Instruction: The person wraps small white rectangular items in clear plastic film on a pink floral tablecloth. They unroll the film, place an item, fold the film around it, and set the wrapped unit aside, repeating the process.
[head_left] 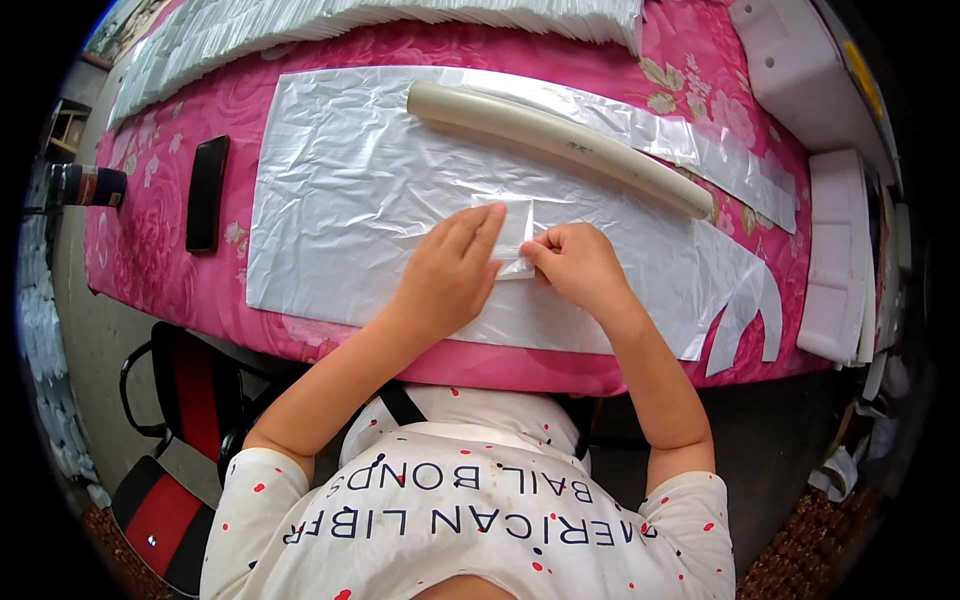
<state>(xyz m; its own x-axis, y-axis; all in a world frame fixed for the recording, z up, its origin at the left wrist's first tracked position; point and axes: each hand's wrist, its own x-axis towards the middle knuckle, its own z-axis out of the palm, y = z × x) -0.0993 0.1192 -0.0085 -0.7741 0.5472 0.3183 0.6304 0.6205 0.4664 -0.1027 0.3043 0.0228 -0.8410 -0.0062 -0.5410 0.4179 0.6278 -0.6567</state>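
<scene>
A large stack of thin, shiny white plastic sheets (335, 190) lies wrinkled on the table in front of me. On top of it, between my hands, is a small clear plastic piece (517, 225) with creased edges. My left hand (448, 268) rests along its left side, fingers stretched out and lying flat. My right hand (580, 266) pinches its right edge between thumb and forefinger. Beyond my hands a long pale tube (560, 145) lies slanting across the sheets.
A pink flowered cloth (160, 260) covers the table. A black phone (207, 194) and a dark cylindrical container (88, 186) are at the left. Stacked white sheets (380, 18) line the far edge. White foam boxes (836, 255) stand right. Red-and-black chairs (195, 390) are lower left.
</scene>
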